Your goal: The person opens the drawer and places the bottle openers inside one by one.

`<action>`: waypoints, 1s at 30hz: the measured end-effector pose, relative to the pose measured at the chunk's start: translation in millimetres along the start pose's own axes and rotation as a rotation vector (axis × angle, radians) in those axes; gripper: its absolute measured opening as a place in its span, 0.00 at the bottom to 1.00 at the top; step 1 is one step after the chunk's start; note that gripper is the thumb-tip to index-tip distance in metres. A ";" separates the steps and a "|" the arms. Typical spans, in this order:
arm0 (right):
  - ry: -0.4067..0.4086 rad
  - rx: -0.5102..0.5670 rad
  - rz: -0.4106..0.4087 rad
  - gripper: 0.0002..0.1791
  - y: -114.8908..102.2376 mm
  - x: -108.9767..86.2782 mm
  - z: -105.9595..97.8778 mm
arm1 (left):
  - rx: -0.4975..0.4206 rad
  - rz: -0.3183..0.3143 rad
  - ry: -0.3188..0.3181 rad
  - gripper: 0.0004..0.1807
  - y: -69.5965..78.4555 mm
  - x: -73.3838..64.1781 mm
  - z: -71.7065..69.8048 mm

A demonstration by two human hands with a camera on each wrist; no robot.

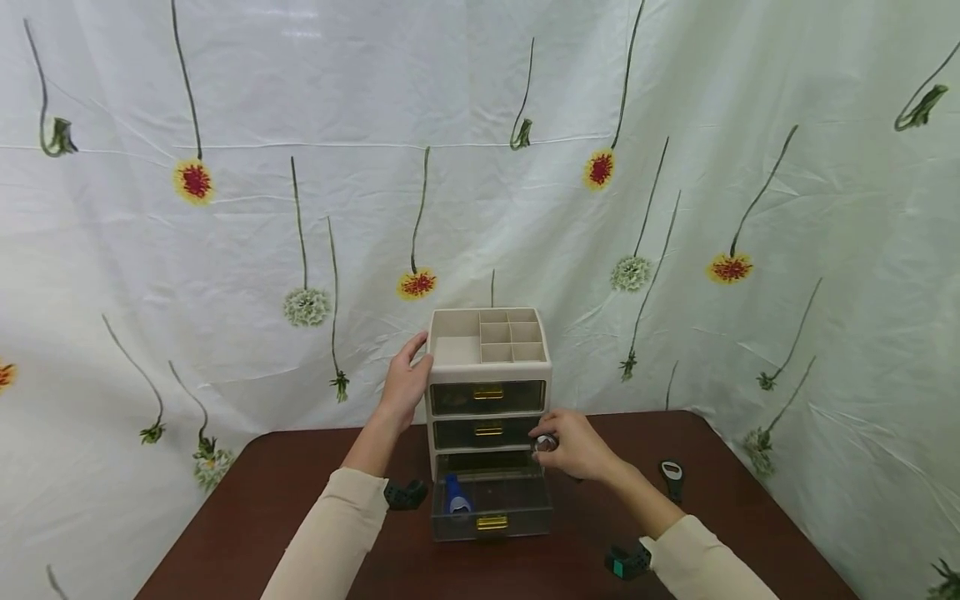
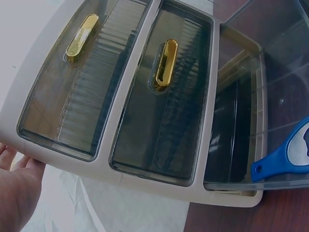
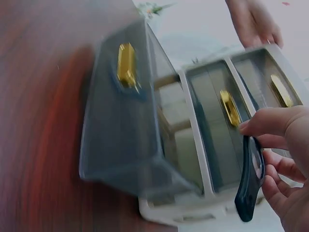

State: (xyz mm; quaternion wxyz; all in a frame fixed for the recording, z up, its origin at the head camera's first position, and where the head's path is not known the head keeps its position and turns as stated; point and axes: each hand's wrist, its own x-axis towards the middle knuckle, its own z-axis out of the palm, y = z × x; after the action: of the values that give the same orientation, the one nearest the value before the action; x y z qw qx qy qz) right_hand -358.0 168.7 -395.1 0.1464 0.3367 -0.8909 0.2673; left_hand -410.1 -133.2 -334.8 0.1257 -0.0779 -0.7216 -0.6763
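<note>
A beige desktop organizer (image 1: pixel 491 372) with smoky clear drawers stands on the table, its lowest drawer (image 1: pixel 525 522) pulled out. Fingers of my left hand (image 1: pixel 405 385) rest against the organizer's upper left side; the left wrist view shows them at the edge of its frame. In the open drawer, toward its left side, lies a blue bottle opener (image 2: pixel 282 157) with a silver head. My right hand (image 1: pixel 579 447) pinches a black-handled bottle opener (image 3: pixel 248 180) between thumb and fingers. It is at the organizer's right edge, above the open drawer, with the handle pointing away from the palm in the right wrist view.
Another dark bottle opener (image 1: pixel 672 473) with a silver head lies on the brown table (image 1: pixel 300 500), right of my right forearm. Two upper drawers with gold handles (image 1: pixel 488 392) are closed. A flower-printed cloth (image 1: pixel 360 108) hangs behind the table.
</note>
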 end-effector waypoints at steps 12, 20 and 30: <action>-0.006 -0.042 -0.039 0.14 -41.1 20.0 48.5 | 0.007 -0.005 0.007 0.31 -1.1 -0.1 -0.7; 0.053 -0.088 -0.028 0.14 -53.1 26.5 74.9 | 0.010 -0.007 0.019 0.30 0.4 -1.0 1.0; 0.061 -0.118 -0.036 0.18 -54.9 28.7 84.3 | 0.005 -0.011 0.014 0.30 1.7 -2.3 0.5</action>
State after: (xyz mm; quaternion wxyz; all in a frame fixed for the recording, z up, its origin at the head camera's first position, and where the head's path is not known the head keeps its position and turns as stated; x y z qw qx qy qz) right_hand -348.7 70.7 -430.3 0.1978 0.3350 -0.8942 0.2217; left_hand -407.4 -132.5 -333.9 0.1273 -0.0686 -0.7228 -0.6758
